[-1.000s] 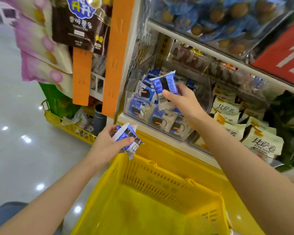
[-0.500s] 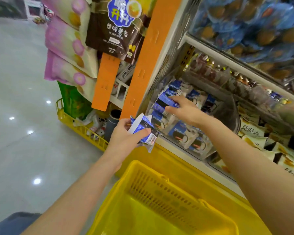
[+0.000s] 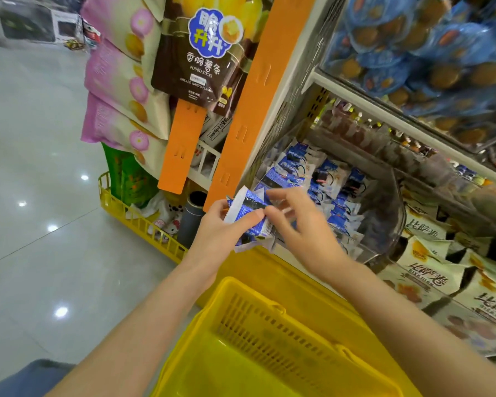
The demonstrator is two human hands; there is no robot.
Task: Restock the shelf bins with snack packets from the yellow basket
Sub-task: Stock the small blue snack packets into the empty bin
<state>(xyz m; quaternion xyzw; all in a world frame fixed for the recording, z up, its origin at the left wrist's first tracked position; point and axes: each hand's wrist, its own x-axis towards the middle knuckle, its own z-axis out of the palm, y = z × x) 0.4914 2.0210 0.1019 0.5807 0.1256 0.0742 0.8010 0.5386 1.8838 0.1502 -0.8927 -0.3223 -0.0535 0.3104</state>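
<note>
One slotted yellow plastic basket (image 3: 284, 333) sits below both hands. Clear curved-wall bin (image 3: 384, 224) of glossy blue packets (image 3: 295, 164) is just past the fingertips. Left hand (image 3: 215, 239) clamps crinkly blue-white packets (image 3: 246, 213); right hand (image 3: 301, 230) pinches their edge, fingers curled.

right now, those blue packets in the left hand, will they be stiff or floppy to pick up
Probably floppy: the blue packets bend and crumple in the left hand. Likely light, since a few seem held in one grip. The glossy film may be slippery, so they could slide apart.
</note>
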